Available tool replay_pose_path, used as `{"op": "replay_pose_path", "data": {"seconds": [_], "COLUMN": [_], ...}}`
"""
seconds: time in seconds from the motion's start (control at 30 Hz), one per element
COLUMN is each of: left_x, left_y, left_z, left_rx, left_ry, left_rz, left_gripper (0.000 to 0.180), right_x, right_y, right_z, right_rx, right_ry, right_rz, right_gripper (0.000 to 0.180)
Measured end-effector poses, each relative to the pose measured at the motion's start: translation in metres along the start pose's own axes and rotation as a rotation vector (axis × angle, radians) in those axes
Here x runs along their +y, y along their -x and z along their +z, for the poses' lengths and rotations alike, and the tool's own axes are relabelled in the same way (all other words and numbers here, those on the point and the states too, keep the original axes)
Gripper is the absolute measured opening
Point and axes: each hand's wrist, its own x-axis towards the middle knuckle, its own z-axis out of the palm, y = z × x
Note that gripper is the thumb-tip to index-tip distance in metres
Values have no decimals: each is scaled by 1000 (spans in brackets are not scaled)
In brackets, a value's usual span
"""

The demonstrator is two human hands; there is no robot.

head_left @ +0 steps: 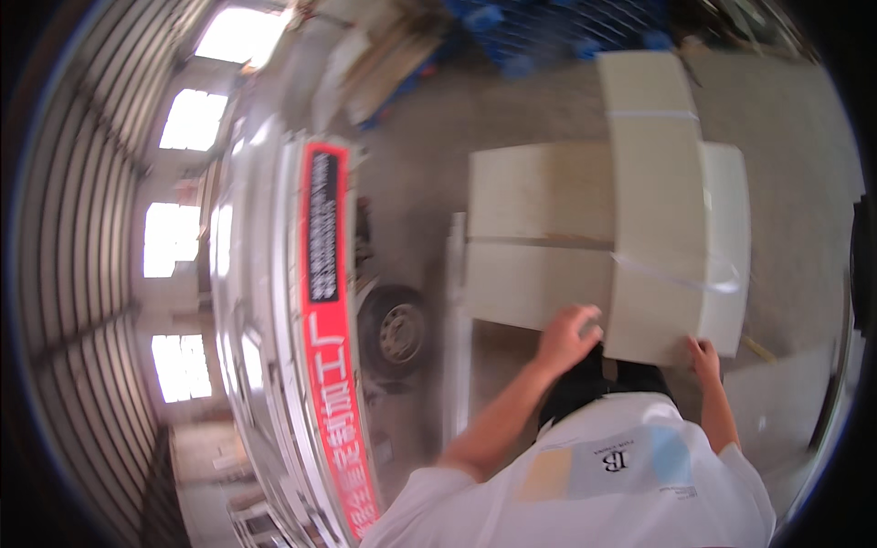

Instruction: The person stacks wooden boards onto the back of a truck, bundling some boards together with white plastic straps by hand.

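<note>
- Across the wide flat cardboard (539, 196) lies the long cardboard (658, 183), white straps (653, 115) already on it.
- Right hand (703, 356) is at its near corner; can't tell if it grips.
- Left hand (568, 340), half open, holds nothing.
- What's left, I can't tell.

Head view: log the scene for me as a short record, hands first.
left hand: by the near-left corner of the long panel, fingers curled, nothing visible in it
right hand: at its near-right corner; grip unclear
long panel: pale, crosswise over the lower panels
straps: two, pale, across the long panel
left side: wheel, red banner
far end: blue gridwork
</note>
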Motion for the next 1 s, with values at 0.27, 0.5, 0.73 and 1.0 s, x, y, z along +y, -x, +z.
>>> {"op": "replay_pose_path", "data": {"seconds": [0.27, 0.5, 0.73, 1.0], "left_x": [-85, -181, -269, -255], "left_y": [132, 236, 354, 486], "left_z": [56, 89, 126, 205], "left_rx": [-276, -71, 370, 639], "left_ry": [49, 158, 305, 943], "left_rz": [-225, -586, -791, -982], "left_gripper": [38, 41, 36, 19], "right_x": [-12, -27, -61, -86], "right_y": [-19, -25, -3, 13], "right_z": [-12, -17, 13, 66], "right_rx": [-198, -242, -264, -342], "right_ry": [-1, 212, 280, 326], "right_rz": [130, 35, 28, 31], "right_gripper": [63, 65, 65, 67]}}
